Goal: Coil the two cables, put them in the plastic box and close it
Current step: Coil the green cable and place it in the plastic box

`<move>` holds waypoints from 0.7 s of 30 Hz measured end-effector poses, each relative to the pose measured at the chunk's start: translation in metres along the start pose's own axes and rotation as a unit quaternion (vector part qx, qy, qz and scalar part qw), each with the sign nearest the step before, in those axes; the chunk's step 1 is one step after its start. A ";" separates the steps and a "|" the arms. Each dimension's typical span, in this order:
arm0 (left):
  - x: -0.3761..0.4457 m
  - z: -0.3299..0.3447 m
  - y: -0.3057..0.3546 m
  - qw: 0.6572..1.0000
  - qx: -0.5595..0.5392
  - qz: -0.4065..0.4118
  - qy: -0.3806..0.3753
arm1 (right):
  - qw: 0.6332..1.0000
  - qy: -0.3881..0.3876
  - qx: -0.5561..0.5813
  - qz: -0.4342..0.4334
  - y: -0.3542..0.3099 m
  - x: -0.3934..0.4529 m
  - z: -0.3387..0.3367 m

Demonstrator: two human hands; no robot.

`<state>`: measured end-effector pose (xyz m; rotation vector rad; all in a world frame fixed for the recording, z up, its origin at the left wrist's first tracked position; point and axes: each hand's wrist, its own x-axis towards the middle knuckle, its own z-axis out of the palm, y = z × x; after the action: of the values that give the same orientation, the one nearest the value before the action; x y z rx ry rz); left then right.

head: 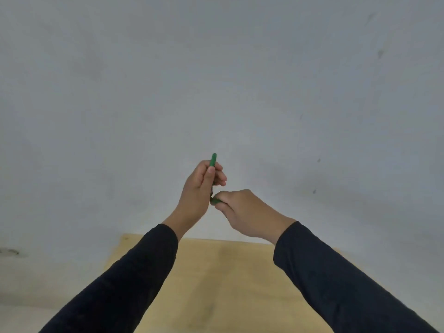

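Both hands are raised in front of a pale grey wall, above the far edge of the table. My left hand (200,188) grips a green cable (213,160), whose rounded bend or end sticks up above the fingers. My right hand (242,210) pinches another bit of the same green cable at its fingertips, just below and touching the left hand. Most of the cable is hidden inside the two hands. No second cable and no plastic box are in view.
A tan wooden table (228,280) lies below between my dark sleeves. The grey wall (216,80) fills the upper view, and a pale floor strip shows at lower left.
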<state>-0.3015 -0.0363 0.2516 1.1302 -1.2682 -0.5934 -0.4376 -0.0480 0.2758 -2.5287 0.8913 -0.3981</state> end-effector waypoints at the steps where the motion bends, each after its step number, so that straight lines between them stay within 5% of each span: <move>1: -0.003 0.000 0.002 0.997 0.057 0.027 -0.035 | 1.000 0.002 -0.009 -0.007 -0.005 -0.001 -0.014; 6: -0.001 -0.026 0.011 0.986 0.141 0.052 -0.077 | 0.999 -0.014 0.010 0.029 -0.010 -0.014 -0.091; 12: -0.012 -0.021 0.052 0.978 -0.100 -0.016 -0.180 | 0.975 0.189 0.113 -0.013 -0.014 -0.001 -0.124; 17: 0.007 -0.017 0.096 0.928 -0.346 0.002 -0.138 | 0.935 0.259 0.242 0.024 -0.008 0.018 -0.082; 21: 0.040 -0.026 0.113 0.931 -0.359 0.037 -0.045 | 0.951 0.190 0.235 0.064 -0.022 0.025 -0.035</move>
<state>-0.2918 -0.0187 0.3723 0.4444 -1.0248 -0.9596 -0.4211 -0.0592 0.3194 -1.9772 0.9523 -0.9549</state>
